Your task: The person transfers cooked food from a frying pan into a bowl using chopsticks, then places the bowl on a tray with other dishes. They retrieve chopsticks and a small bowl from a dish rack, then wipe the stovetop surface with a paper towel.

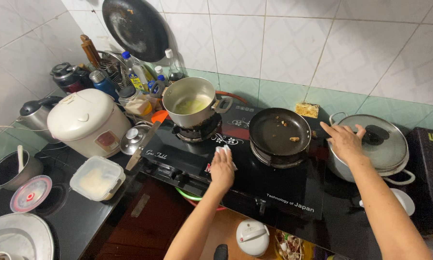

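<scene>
While both forearms reach up from the bottom edge of the frame, the nearest things sit low: a white round lid (pixel 252 237) at bottom centre and a grey plate (pixel 19 236) in the bottom left corner. Just above those, at left, a clear lidded box (pixel 97 177) stands on the dark counter (pixel 77 216), with a small pink-rimmed lid (pixel 30 193) and a dark pot (pixel 7 171) beside it. At mid-frame the left hand (pixel 222 169) lies palm down on the black glass stove (pixel 284 192), its fingers pressed onto a white cloth (pixel 224 150) between the two burners; the fingers are flat rather than curled, so the cloth is pinned under them, not clenched. To the right, the right hand (pixel 345 140) rests with fingers spread on the rim of a glass-lidded pot (pixel 385 144) at the stove's right edge, touching the lid (pixel 394 149) without closing round anything. Between the hands a black frying pan (pixel 280 131) with a few food scraps sits on the right burner. Further back, a steel saucepan (pixel 191 102) holding pale liquid stands on the left burner. Left of it stand a white rice cooker (pixel 87 121) and a kettle (pixel 36 113). Behind these, bottles and utensils crowd a rack (pixel 115 67), and a dark wok (pixel 135 26) hangs on the tiled wall (pixel 298 43) at upper left.
</scene>
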